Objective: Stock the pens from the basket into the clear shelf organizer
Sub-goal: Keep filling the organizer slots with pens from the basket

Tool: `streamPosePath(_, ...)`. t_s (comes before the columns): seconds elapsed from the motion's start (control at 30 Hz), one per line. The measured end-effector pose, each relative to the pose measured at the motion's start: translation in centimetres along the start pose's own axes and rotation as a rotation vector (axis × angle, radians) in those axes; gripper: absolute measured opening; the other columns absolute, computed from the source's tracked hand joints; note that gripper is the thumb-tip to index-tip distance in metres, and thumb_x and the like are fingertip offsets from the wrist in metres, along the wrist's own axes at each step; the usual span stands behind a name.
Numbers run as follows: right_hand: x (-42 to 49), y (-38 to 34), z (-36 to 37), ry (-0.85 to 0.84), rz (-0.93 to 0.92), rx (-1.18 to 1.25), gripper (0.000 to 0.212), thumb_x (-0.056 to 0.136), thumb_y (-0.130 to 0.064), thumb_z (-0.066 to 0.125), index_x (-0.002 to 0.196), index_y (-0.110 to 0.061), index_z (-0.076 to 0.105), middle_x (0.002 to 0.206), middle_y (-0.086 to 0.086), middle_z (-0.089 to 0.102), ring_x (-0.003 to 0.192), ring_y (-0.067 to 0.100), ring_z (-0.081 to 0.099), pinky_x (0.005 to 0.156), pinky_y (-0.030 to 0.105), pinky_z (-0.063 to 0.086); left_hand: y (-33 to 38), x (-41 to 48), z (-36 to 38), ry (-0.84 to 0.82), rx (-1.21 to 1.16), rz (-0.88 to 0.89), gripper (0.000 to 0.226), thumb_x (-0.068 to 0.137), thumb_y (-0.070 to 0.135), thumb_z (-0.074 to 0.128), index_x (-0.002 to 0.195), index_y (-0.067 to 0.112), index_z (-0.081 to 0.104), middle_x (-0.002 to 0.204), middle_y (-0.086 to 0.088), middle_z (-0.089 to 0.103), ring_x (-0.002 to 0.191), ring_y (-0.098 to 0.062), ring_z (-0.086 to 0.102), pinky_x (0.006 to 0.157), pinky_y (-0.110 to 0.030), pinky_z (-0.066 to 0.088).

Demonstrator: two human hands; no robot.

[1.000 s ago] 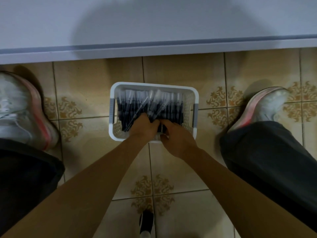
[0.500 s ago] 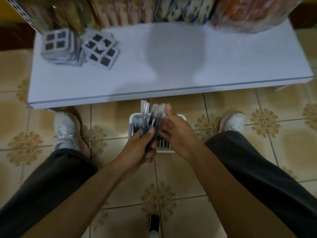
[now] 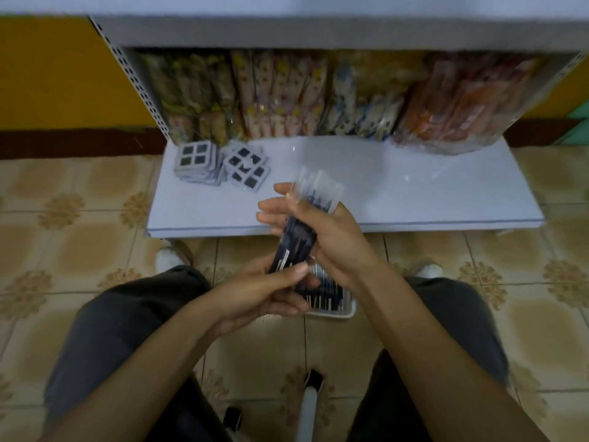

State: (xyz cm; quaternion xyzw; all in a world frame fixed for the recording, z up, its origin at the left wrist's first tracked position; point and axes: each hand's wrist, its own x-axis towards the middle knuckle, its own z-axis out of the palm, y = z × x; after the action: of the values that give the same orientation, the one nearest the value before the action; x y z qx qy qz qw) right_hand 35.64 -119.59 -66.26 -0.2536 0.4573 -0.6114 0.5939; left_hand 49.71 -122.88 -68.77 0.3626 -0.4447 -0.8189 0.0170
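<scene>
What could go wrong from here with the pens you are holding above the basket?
1. The bundle of pens is fanned out at the top between the left hand and right hand; loose ones could slip onto the tiled floor rather than back into the basket.
2. The clear organizer is hard to make out on the white shelf, so pens might miss it.

dark pens (image 3: 294, 237), white basket (image 3: 331, 312), beige floral-patterned floor tiles (image 3: 79, 237)
</scene>
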Motion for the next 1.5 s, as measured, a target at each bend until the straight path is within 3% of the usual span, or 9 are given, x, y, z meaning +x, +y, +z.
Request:
streamPosePath(0.13, -0.3, -4.0, 2.6, -0.089, -0.077, -0.152, 0.01, 0.09, -0.006, 0.06, 0.1, -0.008, 0.062, 0.092, 0.013, 0.072, 0.091, 0.026, 0.071, 0.085, 0.033, 0.056, 5.0, -2.3, 1.1, 0.021, 0.111, 0.137, 0.036, 0.072, 0.027, 0.066, 0.103, 0.01, 0.061, 0.081, -0.003, 0.072, 0.056, -0.011, 0.065, 0.054, -0.018, 0.054)
streamPosePath(0.3, -0.2, -8.6, 4.8, -0.15, -0.157, -0.322, 0.011, 0.094, -0.012, 0.057, 0.086, -0.012, 0.065, 0.091, 0.015, 0.072, 0.09, 0.024, 0.071, 0.077, 0.028, 0.056, 9.1, -4.2, 2.2, -0.007, 0.232, 0.217, 0.039, 0.079, 0.038, 0.055, 0.107, 0.012, 0.061, 0.088, -0.006, 0.075, 0.072, -0.024, 0.073, 0.064, -0.027, 0.059)
streamPosePath(0.5, -1.5, -13.4, 5.9, -0.167, -0.18, -0.423, 0.027, 0.095, -0.024, 0.053, 0.093, 0.0, 0.065, 0.089, 0.011, 0.073, 0.061, 0.009, 0.068, 0.044, 0.011, 0.044, 12.9, -5.6, 2.8, -0.143, 0.362, 0.206, 0.058, 0.082, 0.059, 0.048, 0.12, 0.015, 0.055, 0.112, -0.005, 0.071, 0.092, -0.031, 0.071, 0.08, -0.034, 0.057)
streamPosePath(0.67, -3.1, -14.1, 6.1, -0.164, -0.291, -0.436, 0.02, 0.094, -0.021, 0.056, 0.084, -0.006, 0.066, 0.085, 0.008, 0.074, 0.081, 0.018, 0.071, 0.07, 0.023, 0.055, 12.4, -6.5, 4.4, -0.171, 0.277, 0.286, 0.065, 0.074, 0.059, 0.068, 0.124, 0.021, 0.054, 0.121, -0.008, 0.066, 0.102, -0.033, 0.067, 0.086, -0.039, 0.056)
streamPosePath(0.8, -4.3, -14.0, 6.4, -0.196, -0.317, -0.388, 0.02, 0.095, -0.015, 0.053, 0.09, 0.001, 0.063, 0.085, 0.014, 0.072, 0.078, 0.021, 0.071, 0.07, 0.025, 0.056, 11.9, -7.5, 5.0, -0.127, 0.296, 0.3, 0.042, 0.086, 0.04, 0.058, 0.123, 0.021, 0.054, 0.117, -0.005, 0.069, 0.107, -0.025, 0.066, 0.096, -0.045, 0.051)
streamPosePath(0.97, -3.9, -14.2, 6.4, -0.193, -0.311, -0.405, 0.026, 0.095, -0.019, 0.054, 0.1, 0.006, 0.06, 0.091, 0.014, 0.073, 0.084, 0.023, 0.072, 0.074, 0.028, 0.057, 12.3, -7.7, 5.1, -0.074, 0.167, 0.361, 0.033, 0.083, 0.026, 0.062, 0.113, 0.013, 0.059, 0.101, -0.008, 0.072, 0.083, -0.018, 0.068, 0.075, -0.027, 0.055)
streamPosePath(1.2, 0.5, -17.9, 7.4, -0.254, -0.265, -0.568, 0.026, 0.093, -0.032, 0.054, 0.101, -0.008, 0.062, 0.096, 0.005, 0.075, 0.086, 0.021, 0.071, 0.075, 0.047, 0.058, 17.3, -7.0, 3.8, -0.01, 0.162, 0.471, 0.029, 0.084, 0.028, 0.057, 0.107, 0.011, 0.06, 0.091, -0.009, 0.072, 0.074, -0.018, 0.068, 0.064, -0.024, 0.056)
streamPosePath(1.33, 3.7, -21.1, 9.2, -0.27, -0.253, -0.524, 0.03, 0.096, -0.031, 0.049, 0.103, -0.004, 0.061, 0.101, 0.012, 0.073, 0.066, 0.008, 0.067, 0.048, 0.013, 0.046, 21.6, -6.3, 2.5, 0.054, 0.286, 0.64, 0.021, 0.093, 0.037, 0.05, 0.092, 0.017, 0.057, 0.072, -0.004, 0.059, 0.048, -0.011, 0.041, 0.046, -0.022, 0.025)
streamPosePath(1.5, 6.9, -23.0, 10.4, -0.17, -0.362, -0.571, 0.028, 0.094, -0.032, 0.056, 0.105, -0.007, 0.064, 0.098, 0.005, 0.074, 0.074, 0.016, 0.071, 0.055, 0.026, 0.055, 25.4, -5.2, 1.4, 0.198, 0.366, 0.743, 0.028, 0.09, 0.038, 0.043, 0.083, 0.011, 0.048, 0.053, 0.007, 0.051, 0.042, -0.006, 0.031, 0.041, -0.016, 0.027)
